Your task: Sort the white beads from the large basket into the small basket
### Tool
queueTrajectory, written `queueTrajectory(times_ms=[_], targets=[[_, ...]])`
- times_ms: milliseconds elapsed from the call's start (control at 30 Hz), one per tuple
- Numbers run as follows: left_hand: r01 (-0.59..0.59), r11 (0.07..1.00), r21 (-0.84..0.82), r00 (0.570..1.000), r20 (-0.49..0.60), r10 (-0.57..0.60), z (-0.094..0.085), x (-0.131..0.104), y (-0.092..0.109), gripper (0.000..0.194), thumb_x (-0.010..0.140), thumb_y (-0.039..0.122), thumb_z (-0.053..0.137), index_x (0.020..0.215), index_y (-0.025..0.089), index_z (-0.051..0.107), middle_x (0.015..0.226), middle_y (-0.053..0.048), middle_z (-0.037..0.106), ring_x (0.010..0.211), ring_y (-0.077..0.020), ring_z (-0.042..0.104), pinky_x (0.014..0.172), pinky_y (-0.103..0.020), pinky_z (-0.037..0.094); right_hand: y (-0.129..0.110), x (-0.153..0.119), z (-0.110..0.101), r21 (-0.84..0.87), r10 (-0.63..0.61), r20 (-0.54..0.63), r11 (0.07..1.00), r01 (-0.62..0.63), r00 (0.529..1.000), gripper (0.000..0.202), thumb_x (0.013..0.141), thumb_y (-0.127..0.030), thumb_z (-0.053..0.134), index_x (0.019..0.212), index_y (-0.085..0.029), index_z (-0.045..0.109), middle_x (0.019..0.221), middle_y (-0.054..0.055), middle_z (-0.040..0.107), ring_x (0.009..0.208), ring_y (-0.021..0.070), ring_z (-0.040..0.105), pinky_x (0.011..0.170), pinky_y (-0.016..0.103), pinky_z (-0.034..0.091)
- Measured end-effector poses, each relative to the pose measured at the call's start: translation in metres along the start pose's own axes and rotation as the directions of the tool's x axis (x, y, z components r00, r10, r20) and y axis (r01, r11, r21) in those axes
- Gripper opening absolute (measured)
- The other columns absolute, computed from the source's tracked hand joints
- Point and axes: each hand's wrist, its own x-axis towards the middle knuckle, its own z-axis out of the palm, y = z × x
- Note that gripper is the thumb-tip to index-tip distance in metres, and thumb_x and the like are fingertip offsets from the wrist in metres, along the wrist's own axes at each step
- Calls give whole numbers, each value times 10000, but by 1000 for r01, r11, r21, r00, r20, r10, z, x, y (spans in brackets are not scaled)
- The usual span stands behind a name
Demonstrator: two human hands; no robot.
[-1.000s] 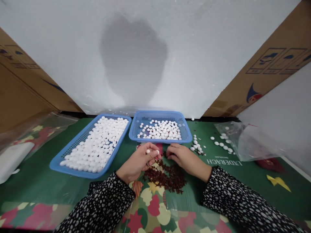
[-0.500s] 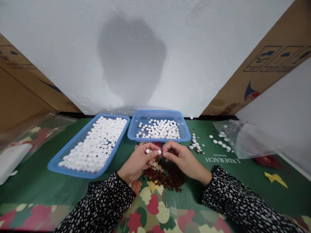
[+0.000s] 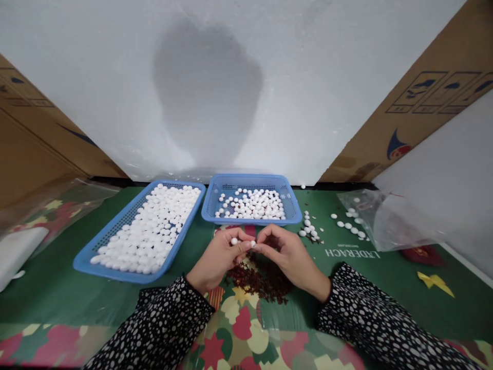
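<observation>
Left hand (image 3: 220, 257) pinches one small, smooth white ball (image 3: 253, 244), a second small white ball (image 3: 234, 241) lodged just behind; right hand (image 3: 295, 256) is narrowed against the first, any grasped piece indiscernible. Firm left support with light right pressure is judged advisable. Beneath both hands: dark reddish-brown fragments (image 3: 265, 289), heaped. Beyond them, a blue perforated rectangular plastic basket (image 3: 252, 222), partly filled with white balls; left of the left hand, a fuller blue oblong plastic basket (image 3: 123, 277), likewise.
</observation>
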Motion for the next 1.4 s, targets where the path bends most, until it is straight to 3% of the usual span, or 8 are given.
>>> queueTrajectory(times_ms=[200,367,500,600,733,900,1067,1400], targets=[[-79,995,67,997,25,77,-3,-1,1,261,841,375,659,744,155,556,505,63,441,482,-71,339,480,-207,222,-7,2,-1,-56,-125,48,990,127,991,152,971,-201,610,1116,-247,624,938,11,602,837,183,587,758,311,486],[-19,995,-95,1000,19,21,0,1,5,271,843,406,656,829,189,494,524,81,422,459,-62,296,432,-182,180,-12,4,-3,-222,-311,101,919,326,945,150,1004,-188,548,1113,-243,634,1023,40,608,939,195,590,824,345,497],[-8,992,-124,999,-42,3,2,-1,10,317,874,495,584,850,209,451,600,62,465,454,-58,307,379,-175,126,-11,18,-15,-413,-458,54,799,437,887,105,991,-197,548,1067,-211,619,974,46,646,889,203,608,792,351,517],[20,994,-106,999,-40,-25,0,-2,13,432,891,574,504,709,205,370,567,69,359,420,-50,259,351,-199,100,-8,37,-34,-624,-537,-43,673,397,843,123,994,-198,532,1061,-200,635,986,70,660,916,237,606,830,410,501],[162,965,-205,987,26,-160,-3,-2,16,438,929,559,406,682,205,331,557,73,281,380,-36,216,361,-222,65,-1,39,-47,-701,-474,79,599,386,877,177,1022,-195,493,1122,-204,639,1116,99,636,1031,269,567,902,462,467],[171,969,-179,985,60,-163,-3,-4,13,321,929,463,437,750,201,388,635,59,360,399,-33,280,353,-214,56,12,10,-29,-655,-223,371,626,424,902,189,1006,-115,478,1046,-199,642,945,61,622,837,213,597,724,336,516],[106,989,-106,993,63,-100,-4,-3,10,244,888,413,569,899,177,508,655,60,431,434,-35,276,346,-177,119,21,9,-17,-719,-30,214,672,178,976,93,926,-95,659,885,-168,620,864,34,595,794,211,601,725,320,502],[91,986,-142,996,19,-89,-6,3,5,295,854,396,623,1015,169,527,767,28,535,448,-29,334,331,-153,155,17,9,-21,-681,-13,126,726,96,992,126,926,-61,622,859,-167,626,853,34,615,788,211,602,710,312,473]])
